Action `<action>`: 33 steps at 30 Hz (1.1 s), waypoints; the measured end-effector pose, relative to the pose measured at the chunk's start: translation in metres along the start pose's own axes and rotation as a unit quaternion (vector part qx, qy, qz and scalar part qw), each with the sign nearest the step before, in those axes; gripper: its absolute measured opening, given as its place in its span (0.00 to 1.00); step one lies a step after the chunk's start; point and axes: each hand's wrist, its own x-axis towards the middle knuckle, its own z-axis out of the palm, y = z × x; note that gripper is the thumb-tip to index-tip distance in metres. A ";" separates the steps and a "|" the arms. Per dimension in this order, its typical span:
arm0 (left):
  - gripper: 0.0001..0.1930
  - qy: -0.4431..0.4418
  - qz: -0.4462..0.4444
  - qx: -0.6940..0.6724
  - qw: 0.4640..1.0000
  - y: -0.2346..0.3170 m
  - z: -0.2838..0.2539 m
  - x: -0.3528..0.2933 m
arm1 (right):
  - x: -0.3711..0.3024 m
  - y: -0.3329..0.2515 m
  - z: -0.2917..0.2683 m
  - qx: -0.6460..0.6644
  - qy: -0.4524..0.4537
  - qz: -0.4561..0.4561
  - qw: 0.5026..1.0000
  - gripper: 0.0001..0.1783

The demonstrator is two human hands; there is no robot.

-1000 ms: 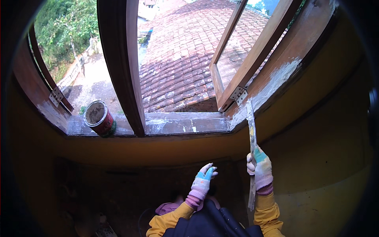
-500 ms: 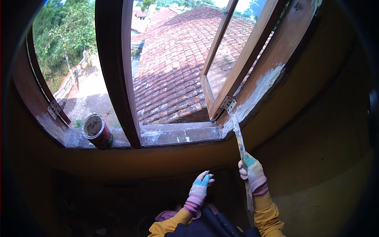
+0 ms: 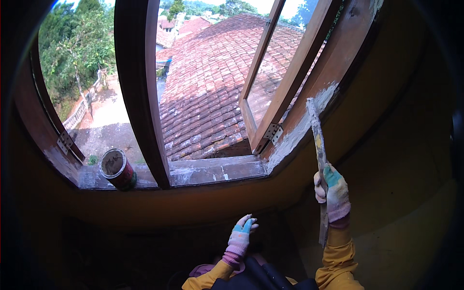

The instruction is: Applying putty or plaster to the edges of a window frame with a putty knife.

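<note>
In a gloved grip my right hand (image 3: 334, 191) has a long flat stick (image 3: 317, 140) smeared with whitish paste, its fingers wrapped round the lower half. The stick's top end is against the right jamb of the window frame (image 3: 333, 77), where a rough pale coat of paste (image 3: 295, 142) covers the wood near the hinge. My left hand (image 3: 243, 232), also gloved, hovers below the sill with loosely bent fingers somewhat apart; nothing shows in it. On the left of the sill (image 3: 212, 171) stands a round can (image 3: 117, 169) with grey residue inside.
An open glazed sash (image 3: 285, 82) swings outward on the right, joined by a metal hinge (image 3: 274, 133). A dark upright post (image 3: 140, 96) divides the opening. Outside lie a tiled roof (image 3: 208, 92), trees and a sunlit yard. A yellowish wall (image 3: 208, 203) runs beneath the sill.
My right hand has moved up and to the right, carrying the stick's tip from the lower corner up along the jamb. My left hand has barely shifted. The view has tilted slightly.
</note>
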 end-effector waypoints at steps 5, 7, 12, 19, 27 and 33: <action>0.19 -0.005 -0.001 -0.025 1.000 0.001 0.004 0.002 | 0.001 0.023 -0.005 -0.040 -0.018 0.018 0.999 0.23; 0.19 -0.002 -0.002 -0.023 1.000 0.000 0.003 0.004 | 0.002 0.033 -0.007 -0.043 -0.015 0.018 0.999 0.24; 0.19 -0.008 -0.003 -0.026 1.000 -0.001 0.002 0.008 | 0.010 0.052 -0.014 -0.180 -0.030 -0.037 0.983 0.28; 0.19 -0.005 -0.005 -0.007 1.000 -0.003 0.000 0.010 | 0.025 0.072 -0.024 -0.582 0.086 -0.280 0.758 0.26; 0.19 0.004 -0.017 0.006 1.000 -0.010 0.002 0.013 | 0.055 0.090 -0.069 -0.618 0.076 -0.332 0.709 0.31; 0.19 0.025 -0.014 0.008 1.000 -0.011 0.014 0.015 | 0.088 0.089 -0.113 -0.535 0.019 -0.204 0.820 0.20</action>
